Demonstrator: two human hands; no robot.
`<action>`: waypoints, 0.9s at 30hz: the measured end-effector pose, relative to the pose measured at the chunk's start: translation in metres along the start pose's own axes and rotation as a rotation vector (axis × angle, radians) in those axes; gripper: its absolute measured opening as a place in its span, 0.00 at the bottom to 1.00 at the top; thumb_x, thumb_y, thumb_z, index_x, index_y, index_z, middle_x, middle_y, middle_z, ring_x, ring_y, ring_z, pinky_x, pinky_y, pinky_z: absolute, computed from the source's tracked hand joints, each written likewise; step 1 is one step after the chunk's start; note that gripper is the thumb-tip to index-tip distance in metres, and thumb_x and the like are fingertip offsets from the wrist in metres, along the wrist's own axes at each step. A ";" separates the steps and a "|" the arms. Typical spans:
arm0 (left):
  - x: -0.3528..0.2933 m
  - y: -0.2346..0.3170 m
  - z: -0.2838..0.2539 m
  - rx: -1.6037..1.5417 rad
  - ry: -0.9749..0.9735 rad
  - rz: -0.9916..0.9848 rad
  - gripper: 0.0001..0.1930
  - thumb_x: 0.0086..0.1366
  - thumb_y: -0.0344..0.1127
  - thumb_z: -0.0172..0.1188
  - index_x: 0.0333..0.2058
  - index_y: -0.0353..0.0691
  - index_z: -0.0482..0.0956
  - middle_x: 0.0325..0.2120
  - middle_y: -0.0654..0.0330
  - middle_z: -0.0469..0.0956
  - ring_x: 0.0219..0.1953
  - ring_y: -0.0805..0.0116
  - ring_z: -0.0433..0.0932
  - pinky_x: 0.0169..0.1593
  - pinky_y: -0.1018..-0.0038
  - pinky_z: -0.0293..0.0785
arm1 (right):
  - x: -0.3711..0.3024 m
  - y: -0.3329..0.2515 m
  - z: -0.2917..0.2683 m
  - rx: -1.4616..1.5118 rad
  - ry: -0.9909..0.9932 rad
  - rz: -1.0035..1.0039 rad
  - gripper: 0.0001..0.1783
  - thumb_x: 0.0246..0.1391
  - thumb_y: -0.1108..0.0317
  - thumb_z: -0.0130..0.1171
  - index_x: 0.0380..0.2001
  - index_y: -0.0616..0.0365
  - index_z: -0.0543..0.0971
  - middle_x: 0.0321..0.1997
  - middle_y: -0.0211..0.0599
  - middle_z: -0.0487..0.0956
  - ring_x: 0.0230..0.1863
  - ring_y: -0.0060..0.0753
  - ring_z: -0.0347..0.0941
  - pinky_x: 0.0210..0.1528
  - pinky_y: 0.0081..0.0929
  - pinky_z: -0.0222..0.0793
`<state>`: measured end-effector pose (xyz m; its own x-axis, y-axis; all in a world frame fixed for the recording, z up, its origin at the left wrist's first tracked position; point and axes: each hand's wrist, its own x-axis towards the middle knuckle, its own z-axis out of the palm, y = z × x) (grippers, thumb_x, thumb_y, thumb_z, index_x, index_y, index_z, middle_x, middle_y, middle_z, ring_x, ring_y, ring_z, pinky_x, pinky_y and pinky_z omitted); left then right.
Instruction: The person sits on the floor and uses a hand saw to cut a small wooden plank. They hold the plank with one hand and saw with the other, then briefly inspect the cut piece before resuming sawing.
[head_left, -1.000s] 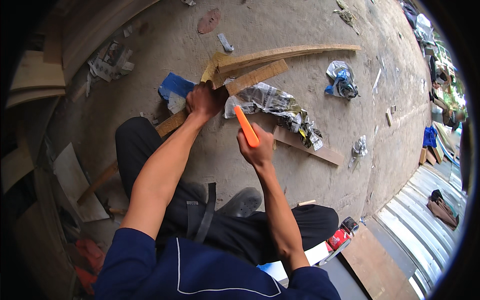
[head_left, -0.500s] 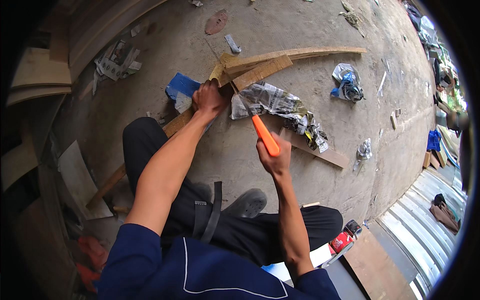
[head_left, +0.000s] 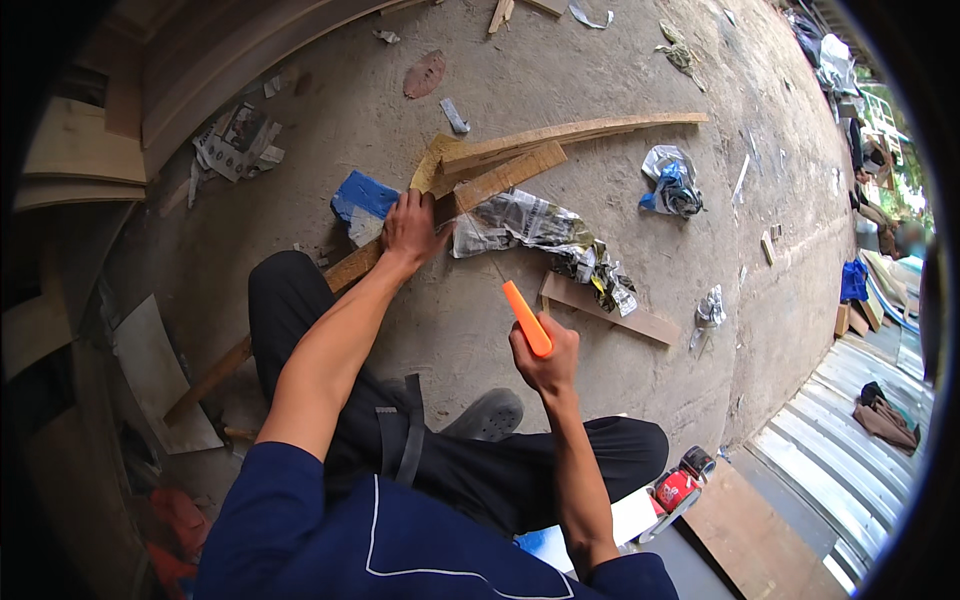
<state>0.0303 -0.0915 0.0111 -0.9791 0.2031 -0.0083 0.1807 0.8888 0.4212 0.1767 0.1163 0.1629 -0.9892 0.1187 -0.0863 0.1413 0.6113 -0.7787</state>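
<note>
My right hand (head_left: 548, 355) is closed round the orange handle of a handsaw (head_left: 526, 318). The saw's thin blade points away from me toward the wood and shows only faintly. My left hand (head_left: 410, 232) presses down on a narrow wooden plank (head_left: 352, 268), its fingers curled over the far edge. That plank runs from beside my left knee up to a pile of wood. On the far side lie a short wood piece (head_left: 512, 175), a long curved strip (head_left: 590, 130) and a yellowish piece (head_left: 430, 165). A blue-and-white block (head_left: 362, 205) sits left of my left hand.
Crumpled newspaper (head_left: 545, 225) lies right of the plank, with a flat brown board (head_left: 615, 308) nearer me. A plastic wad (head_left: 672, 182) and paper scraps litter the concrete floor (head_left: 600, 60). Wood panels (head_left: 85, 150) stand at left. Corrugated metal sheet (head_left: 815, 475) and a red can (head_left: 675, 490) are at right.
My right hand has drawn the saw back toward me, so its blade has come away from the far side of the wood. My left hand stays on the plank. The view has shifted slightly.
</note>
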 end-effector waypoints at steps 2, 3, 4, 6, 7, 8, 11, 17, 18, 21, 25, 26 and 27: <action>0.001 -0.001 -0.002 -0.008 -0.003 0.047 0.27 0.51 0.48 0.70 0.41 0.34 0.74 0.38 0.51 0.71 0.46 0.53 0.72 0.48 0.61 0.71 | 0.006 0.001 -0.003 -0.027 0.049 -0.008 0.10 0.44 0.69 0.64 0.18 0.60 0.73 0.14 0.46 0.73 0.18 0.49 0.74 0.22 0.34 0.68; 0.004 -0.001 -0.002 -0.017 0.013 0.067 0.26 0.51 0.47 0.70 0.40 0.34 0.74 0.38 0.51 0.71 0.45 0.53 0.72 0.47 0.61 0.71 | 0.010 0.002 -0.005 -0.040 0.075 -0.011 0.10 0.44 0.69 0.64 0.18 0.60 0.73 0.15 0.46 0.73 0.18 0.49 0.74 0.22 0.33 0.68; 0.003 -0.001 -0.002 -0.024 0.018 0.094 0.25 0.51 0.47 0.70 0.40 0.35 0.74 0.38 0.51 0.71 0.45 0.54 0.72 0.47 0.62 0.71 | 0.013 -0.003 -0.011 -0.029 0.049 0.040 0.10 0.44 0.68 0.64 0.18 0.60 0.73 0.15 0.47 0.73 0.18 0.49 0.74 0.22 0.35 0.68; 0.000 -0.003 -0.002 -0.016 0.000 0.127 0.24 0.51 0.46 0.70 0.39 0.35 0.74 0.38 0.52 0.71 0.44 0.54 0.72 0.46 0.62 0.71 | 0.012 -0.005 -0.013 0.013 -0.031 0.069 0.10 0.44 0.68 0.64 0.19 0.60 0.74 0.15 0.48 0.73 0.18 0.50 0.74 0.23 0.36 0.69; 0.000 -0.006 -0.001 0.003 -0.014 0.131 0.24 0.50 0.46 0.71 0.38 0.36 0.74 0.37 0.53 0.71 0.44 0.55 0.73 0.45 0.62 0.71 | 0.007 -0.004 -0.006 -0.002 -0.028 0.030 0.10 0.44 0.68 0.64 0.19 0.61 0.74 0.16 0.48 0.73 0.19 0.50 0.74 0.23 0.36 0.69; 0.000 -0.006 0.002 0.012 -0.031 0.131 0.24 0.50 0.46 0.71 0.38 0.36 0.74 0.37 0.53 0.71 0.44 0.55 0.73 0.44 0.62 0.70 | 0.000 -0.005 -0.001 -0.024 -0.031 -0.005 0.10 0.44 0.68 0.64 0.20 0.61 0.74 0.16 0.48 0.74 0.19 0.50 0.75 0.24 0.35 0.69; 0.000 -0.005 0.005 -0.001 -0.071 0.146 0.24 0.50 0.46 0.71 0.38 0.36 0.74 0.36 0.54 0.71 0.44 0.56 0.73 0.42 0.62 0.70 | -0.013 0.000 0.005 -0.018 -0.015 0.083 0.10 0.46 0.68 0.63 0.20 0.61 0.74 0.15 0.46 0.73 0.16 0.46 0.73 0.22 0.31 0.67; 0.001 -0.007 -0.002 -0.097 -0.027 0.136 0.25 0.49 0.45 0.71 0.40 0.35 0.74 0.37 0.52 0.71 0.43 0.54 0.73 0.43 0.61 0.71 | -0.012 -0.006 0.002 -0.006 0.007 0.073 0.10 0.45 0.70 0.63 0.19 0.61 0.73 0.15 0.46 0.73 0.16 0.43 0.73 0.22 0.30 0.66; 0.001 -0.008 -0.002 -0.095 -0.036 0.121 0.25 0.49 0.45 0.71 0.40 0.35 0.74 0.37 0.52 0.71 0.43 0.54 0.73 0.43 0.61 0.70 | -0.012 -0.008 0.006 -0.017 0.008 0.072 0.10 0.45 0.70 0.63 0.19 0.61 0.73 0.15 0.46 0.73 0.16 0.43 0.73 0.22 0.30 0.67; 0.000 -0.004 -0.004 -0.117 -0.024 0.110 0.25 0.49 0.46 0.70 0.40 0.35 0.74 0.37 0.52 0.72 0.43 0.54 0.73 0.43 0.60 0.69 | -0.018 -0.005 0.007 -0.071 -0.007 0.068 0.10 0.44 0.70 0.63 0.19 0.60 0.72 0.15 0.46 0.73 0.17 0.45 0.74 0.21 0.31 0.67; 0.000 -0.005 -0.008 -0.098 -0.050 0.092 0.25 0.50 0.48 0.68 0.40 0.35 0.74 0.37 0.51 0.72 0.42 0.54 0.73 0.44 0.60 0.69 | -0.016 -0.010 0.008 -0.041 -0.012 0.070 0.10 0.45 0.71 0.63 0.19 0.59 0.72 0.15 0.45 0.73 0.16 0.46 0.73 0.22 0.32 0.67; 0.002 -0.006 -0.008 -0.097 -0.047 0.097 0.25 0.50 0.49 0.68 0.40 0.35 0.74 0.37 0.51 0.73 0.42 0.54 0.74 0.44 0.60 0.69 | -0.017 -0.010 0.009 -0.037 -0.012 0.075 0.09 0.45 0.71 0.63 0.19 0.59 0.72 0.15 0.45 0.73 0.17 0.46 0.73 0.22 0.32 0.67; 0.002 -0.006 -0.007 -0.095 -0.045 0.102 0.25 0.50 0.49 0.67 0.39 0.35 0.74 0.36 0.51 0.73 0.42 0.54 0.74 0.43 0.61 0.69 | -0.018 -0.008 0.009 -0.032 -0.013 0.079 0.09 0.45 0.71 0.63 0.19 0.59 0.72 0.15 0.45 0.73 0.17 0.46 0.73 0.22 0.32 0.67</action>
<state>0.0267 -0.0992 0.0154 -0.9506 0.3105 -0.0008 0.2675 0.8201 0.5058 0.1930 0.1020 0.1652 -0.9752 0.1576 -0.1552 0.2202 0.6255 -0.7485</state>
